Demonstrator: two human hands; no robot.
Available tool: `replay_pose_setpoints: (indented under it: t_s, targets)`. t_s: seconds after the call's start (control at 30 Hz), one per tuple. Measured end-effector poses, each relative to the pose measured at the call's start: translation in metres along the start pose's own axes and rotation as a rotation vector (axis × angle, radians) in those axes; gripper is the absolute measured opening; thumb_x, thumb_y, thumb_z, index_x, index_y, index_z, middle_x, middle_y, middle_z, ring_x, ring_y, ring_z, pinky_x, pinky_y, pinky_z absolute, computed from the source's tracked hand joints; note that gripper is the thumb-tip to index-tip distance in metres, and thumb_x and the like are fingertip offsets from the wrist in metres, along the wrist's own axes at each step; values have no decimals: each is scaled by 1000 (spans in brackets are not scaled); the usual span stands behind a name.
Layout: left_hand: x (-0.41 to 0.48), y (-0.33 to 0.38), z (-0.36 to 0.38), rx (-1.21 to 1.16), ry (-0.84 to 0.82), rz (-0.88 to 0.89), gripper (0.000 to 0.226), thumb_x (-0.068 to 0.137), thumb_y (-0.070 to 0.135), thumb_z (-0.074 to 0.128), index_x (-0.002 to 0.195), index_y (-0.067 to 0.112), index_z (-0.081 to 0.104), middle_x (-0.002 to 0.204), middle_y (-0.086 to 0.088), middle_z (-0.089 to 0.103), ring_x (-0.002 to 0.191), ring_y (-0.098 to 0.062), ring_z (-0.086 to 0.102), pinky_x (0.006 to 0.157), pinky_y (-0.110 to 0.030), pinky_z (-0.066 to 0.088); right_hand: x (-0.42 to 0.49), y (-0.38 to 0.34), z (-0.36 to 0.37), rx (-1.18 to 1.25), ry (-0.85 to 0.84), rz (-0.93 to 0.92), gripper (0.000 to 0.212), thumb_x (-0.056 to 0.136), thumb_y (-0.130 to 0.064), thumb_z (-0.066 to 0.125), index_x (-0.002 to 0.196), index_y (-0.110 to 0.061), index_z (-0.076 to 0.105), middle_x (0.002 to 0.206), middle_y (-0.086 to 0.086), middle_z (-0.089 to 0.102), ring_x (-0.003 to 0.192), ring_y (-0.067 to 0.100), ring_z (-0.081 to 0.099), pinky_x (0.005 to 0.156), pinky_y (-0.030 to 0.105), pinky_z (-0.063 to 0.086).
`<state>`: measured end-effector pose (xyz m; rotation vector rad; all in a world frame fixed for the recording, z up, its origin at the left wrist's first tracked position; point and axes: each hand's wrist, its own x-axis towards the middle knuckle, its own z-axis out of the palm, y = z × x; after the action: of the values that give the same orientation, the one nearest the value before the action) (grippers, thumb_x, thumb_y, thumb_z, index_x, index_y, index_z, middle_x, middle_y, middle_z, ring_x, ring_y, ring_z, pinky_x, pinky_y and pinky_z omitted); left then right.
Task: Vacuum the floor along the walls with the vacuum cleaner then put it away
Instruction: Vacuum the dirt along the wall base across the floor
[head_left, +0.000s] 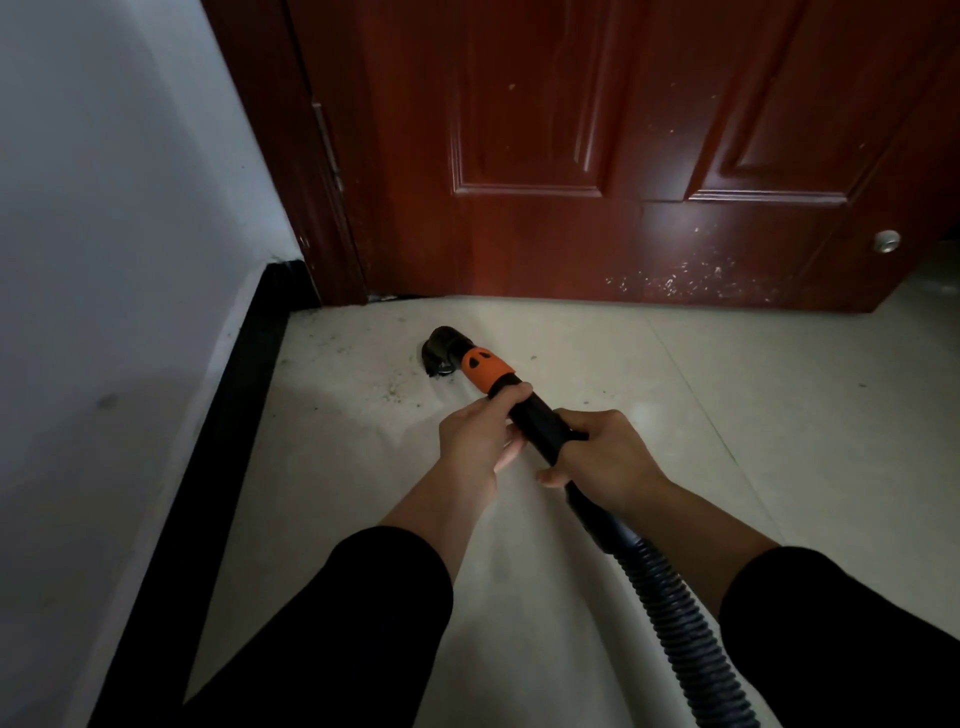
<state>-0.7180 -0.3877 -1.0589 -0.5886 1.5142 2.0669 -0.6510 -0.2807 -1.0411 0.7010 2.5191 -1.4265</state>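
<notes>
Black vacuum tube (540, 423), orange collar (488, 370), nozzle (441, 348) on floor (675, 389); left grip (475, 436), right grip (608, 457) clasp tube.

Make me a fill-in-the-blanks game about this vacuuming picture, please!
1. The left hand grips the tube just behind a collar coloured ____.
2. The nozzle points down at the ____.
3. The skirting board under the white wall is ____.
4. The ribbed hose trails back beside the ____ arm.
Missing words: orange, floor, black, right.
</notes>
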Motion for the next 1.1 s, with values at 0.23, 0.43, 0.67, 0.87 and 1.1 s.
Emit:
replay_pose_setpoints:
  t_s: [0.23,0.43,0.67,0.87,1.1]
  targets:
    - [10,9,-10,-45,24,33,16,75,13,82,74,9,67,59,1,70,55,-8,70,54,-18,56,11,-12,10,53,-30,7,32,68,1,72,94,-18,72,61,1,58,58,14,53,55,22,37]
    - [11,12,-19,-81,40,38,16,74,13,83,74,10,68,60,0,70,57,-10,71,52,-18,55,14,-19,16,49,-72,-10,35,69,0,73,99,-19,73,68,4,62,66,17,56,62,24,41]
    - [0,7,-21,-82,43,37,16,74,13,83,75,9,67,68,-4,72,65,-12,72,56,-19,57,3,-16,13,37,-92,-16,38,68,1,74,101,-17,73,74,5,62,69,18,55,63,25,41]
    - [-17,-1,-17,-114,34,3,16,74,11,83,77,7,68,61,-3,72,60,-12,72,53,-19,56,-11,-10,5,5,-102,-17,35,67,1,74,97,-17,73,73,7,63,70,20,56,67,27,45]
    - [-37,-12,-12,-142,52,-33,18,73,12,84,78,6,68,66,-5,73,62,-13,72,50,-18,54,-28,-3,-6,-46,-126,-21,38,67,0,75,101,-17,73,75,7,63,75,22,58,70,28,45]
